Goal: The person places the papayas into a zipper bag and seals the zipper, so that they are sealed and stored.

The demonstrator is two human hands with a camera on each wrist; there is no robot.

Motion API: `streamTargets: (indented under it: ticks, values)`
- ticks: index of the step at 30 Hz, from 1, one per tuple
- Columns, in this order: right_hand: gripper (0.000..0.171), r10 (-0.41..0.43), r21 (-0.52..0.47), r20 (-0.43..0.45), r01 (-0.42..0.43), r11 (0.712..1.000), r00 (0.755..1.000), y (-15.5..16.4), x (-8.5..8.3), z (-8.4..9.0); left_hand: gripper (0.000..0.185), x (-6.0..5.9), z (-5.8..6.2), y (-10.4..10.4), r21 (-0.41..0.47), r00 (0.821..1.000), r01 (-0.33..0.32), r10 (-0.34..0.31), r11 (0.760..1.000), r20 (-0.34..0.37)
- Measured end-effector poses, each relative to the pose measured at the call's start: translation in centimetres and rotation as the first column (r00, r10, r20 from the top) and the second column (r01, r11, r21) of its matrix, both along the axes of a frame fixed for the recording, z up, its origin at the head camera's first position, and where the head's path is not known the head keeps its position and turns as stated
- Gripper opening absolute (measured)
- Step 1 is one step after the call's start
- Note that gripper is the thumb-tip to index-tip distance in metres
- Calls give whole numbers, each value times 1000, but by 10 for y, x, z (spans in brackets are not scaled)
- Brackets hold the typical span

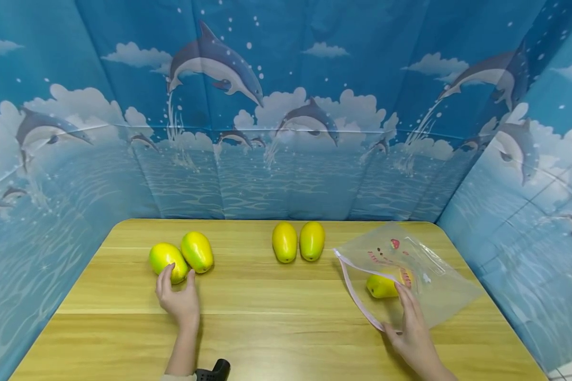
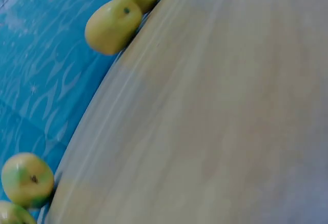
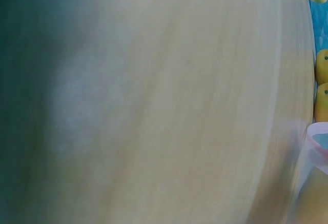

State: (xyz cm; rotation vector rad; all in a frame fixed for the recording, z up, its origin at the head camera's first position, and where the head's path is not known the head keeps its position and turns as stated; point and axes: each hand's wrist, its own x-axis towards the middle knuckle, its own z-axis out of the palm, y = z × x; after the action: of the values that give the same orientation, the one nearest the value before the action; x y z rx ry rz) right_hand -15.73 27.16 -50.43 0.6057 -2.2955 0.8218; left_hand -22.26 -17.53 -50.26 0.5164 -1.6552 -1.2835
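Two yellow-green mangoes lie together at the left of the table. My left hand reaches over the near one, fingertips at its front side and thumb beside its right edge. The other mango is just behind, to the right. At the right, my right hand holds the mouth of a clear zip bag with a pink edge, fingers at the upper lip and thumb at the lower. Inside the bag lies a yellow mango, partly behind the printed film. Neither wrist view shows the fingers clearly.
Two more yellow mangoes, a left one and a right one, stand side by side near the back edge of the wooden table. A blue dolphin-print curtain hangs behind the table and along both sides.
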Motion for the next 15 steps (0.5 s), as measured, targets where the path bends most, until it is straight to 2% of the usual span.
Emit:
streamTargets:
  ticks: [2, 7, 15]
  values:
    - [81, -10, 4, 0, 10, 1000, 1000, 0, 1, 0, 45, -1, -2, -4, 16, 1000, -15, 14, 1000, 16]
    - [107, -35, 12, 2, 35, 999, 999, -2, 2, 2, 55, -2, -8, -12, -1, 999, -18, 18, 1000, 50]
    - [109, -46, 16, 0, 46, 999, 999, -2, 2, 2, 63, -4, -13, -18, -30, 995, -15, 17, 999, 101]
